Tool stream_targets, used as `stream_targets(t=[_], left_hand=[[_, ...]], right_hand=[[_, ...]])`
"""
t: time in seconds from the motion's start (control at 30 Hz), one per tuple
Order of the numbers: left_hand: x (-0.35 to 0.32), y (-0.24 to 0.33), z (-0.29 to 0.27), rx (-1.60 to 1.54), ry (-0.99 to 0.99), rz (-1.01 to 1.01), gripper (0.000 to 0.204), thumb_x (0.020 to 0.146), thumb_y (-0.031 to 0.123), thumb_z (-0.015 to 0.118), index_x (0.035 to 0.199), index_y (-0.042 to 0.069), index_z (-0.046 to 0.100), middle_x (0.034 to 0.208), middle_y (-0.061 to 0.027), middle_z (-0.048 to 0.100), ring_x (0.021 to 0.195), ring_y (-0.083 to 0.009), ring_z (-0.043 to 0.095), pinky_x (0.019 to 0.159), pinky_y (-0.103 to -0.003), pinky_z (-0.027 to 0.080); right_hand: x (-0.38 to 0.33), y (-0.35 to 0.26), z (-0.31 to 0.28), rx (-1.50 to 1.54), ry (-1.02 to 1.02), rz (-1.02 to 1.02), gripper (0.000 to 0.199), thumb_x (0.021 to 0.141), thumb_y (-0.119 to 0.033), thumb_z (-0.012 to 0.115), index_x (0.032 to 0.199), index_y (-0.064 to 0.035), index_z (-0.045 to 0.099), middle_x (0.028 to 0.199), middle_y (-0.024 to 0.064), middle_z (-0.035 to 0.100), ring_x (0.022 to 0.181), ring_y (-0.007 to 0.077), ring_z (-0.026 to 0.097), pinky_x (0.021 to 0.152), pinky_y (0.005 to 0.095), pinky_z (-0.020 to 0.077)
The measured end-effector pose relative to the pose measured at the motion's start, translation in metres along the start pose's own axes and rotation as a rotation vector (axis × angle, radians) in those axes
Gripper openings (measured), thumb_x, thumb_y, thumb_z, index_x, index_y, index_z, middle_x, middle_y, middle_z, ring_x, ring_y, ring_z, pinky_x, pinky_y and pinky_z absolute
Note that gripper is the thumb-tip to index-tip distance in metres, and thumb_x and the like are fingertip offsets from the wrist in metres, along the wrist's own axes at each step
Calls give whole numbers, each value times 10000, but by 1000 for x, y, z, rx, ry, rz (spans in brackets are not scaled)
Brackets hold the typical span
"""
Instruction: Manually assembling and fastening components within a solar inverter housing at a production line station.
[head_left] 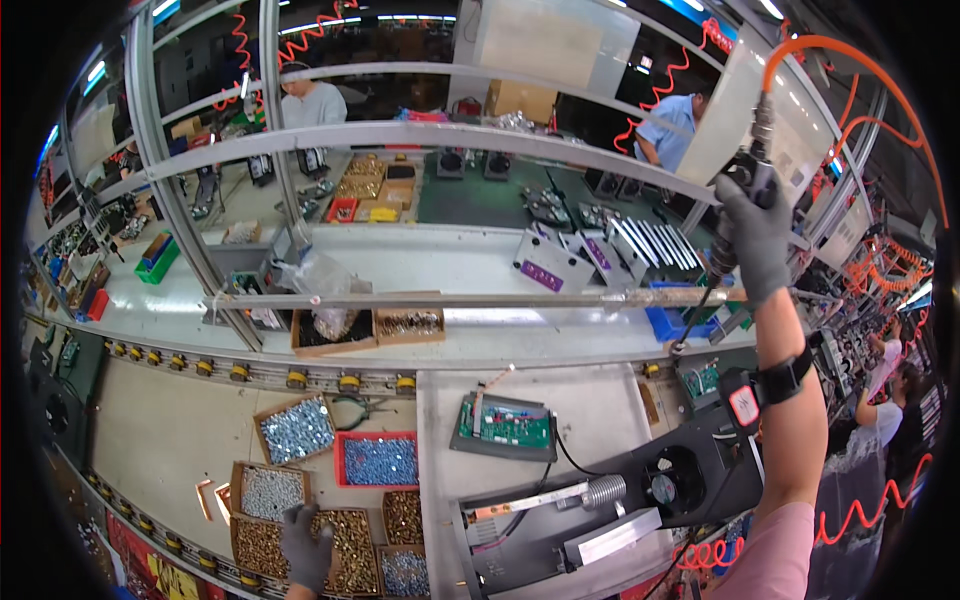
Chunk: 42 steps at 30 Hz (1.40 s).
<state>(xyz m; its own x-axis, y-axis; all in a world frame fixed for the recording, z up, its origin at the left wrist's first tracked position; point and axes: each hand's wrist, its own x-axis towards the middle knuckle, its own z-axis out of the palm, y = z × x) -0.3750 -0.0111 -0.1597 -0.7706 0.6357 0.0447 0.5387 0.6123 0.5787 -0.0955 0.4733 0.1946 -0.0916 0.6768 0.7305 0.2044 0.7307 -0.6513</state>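
Observation:
My right hand [757, 235], in a grey glove, is raised at the upper right. It is wrapped round an air screwdriver [722, 258] that hangs from an orange hose [862, 62], its long bit slanting downward. Low on the left, my gloved left hand [306, 550] reaches over a cardboard bin of brass-coloured screws [352, 552]. Its thumb stands apart from the fingers, and nothing shows between them. Right of the bins lies a grey metal housing [510, 560] with a coil and a fan [668, 488]. A green circuit board [505, 424], wired to it, sits behind.
Silver screws fill a cardboard bin [297, 430] and a red bin [380, 460]; pliers [352, 408] lie near them. A metal rail [480, 299] crosses in front of a shelf bearing purple-labelled panels [553, 262]. Two people [668, 130] work across the bench.

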Motion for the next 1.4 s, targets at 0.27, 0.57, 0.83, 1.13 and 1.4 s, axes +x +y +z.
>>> stream_targets(t=[0.27,0.57,0.83,1.13,1.4], left_hand=[[-8,-18,-6,58,-237,239,463,813,209,650,1252,101,553,1229,-205,523,1130,-384,497,948,-431,431],[19,2,24,48,-176,152,395,742,195,685,1123,131,603,1136,-153,538,1013,-356,567,826,-452,481],[-33,41,113,-147,-626,61,376,825,268,644,1133,60,582,1052,-154,615,897,-309,637,765,-395,511],[-98,67,162,-92,-785,-174,354,856,298,600,1046,-1,586,823,-178,647,746,-283,634,665,-382,498],[-37,100,86,-84,-486,-21,296,816,290,623,946,25,648,798,-165,652,752,-299,642,687,-380,495]], right_hand=[[39,64,91,-45,78,20,282,775,-172,737,991,-44,607,757,19,621,633,130,543,617,270,446],[15,85,68,-793,51,-115,518,745,-422,722,1132,-96,612,1066,150,627,1017,328,581,894,391,445],[-116,95,-148,-1089,-713,388,504,821,-337,674,1227,-62,558,1138,131,611,1070,275,583,944,352,444],[-222,87,-250,-97,-657,1035,244,839,-135,580,1040,3,571,731,52,627,500,94,512,426,232,386],[-311,26,-313,149,-202,1150,268,781,-139,555,998,19,561,619,-17,469,471,58,412,412,208,329]])
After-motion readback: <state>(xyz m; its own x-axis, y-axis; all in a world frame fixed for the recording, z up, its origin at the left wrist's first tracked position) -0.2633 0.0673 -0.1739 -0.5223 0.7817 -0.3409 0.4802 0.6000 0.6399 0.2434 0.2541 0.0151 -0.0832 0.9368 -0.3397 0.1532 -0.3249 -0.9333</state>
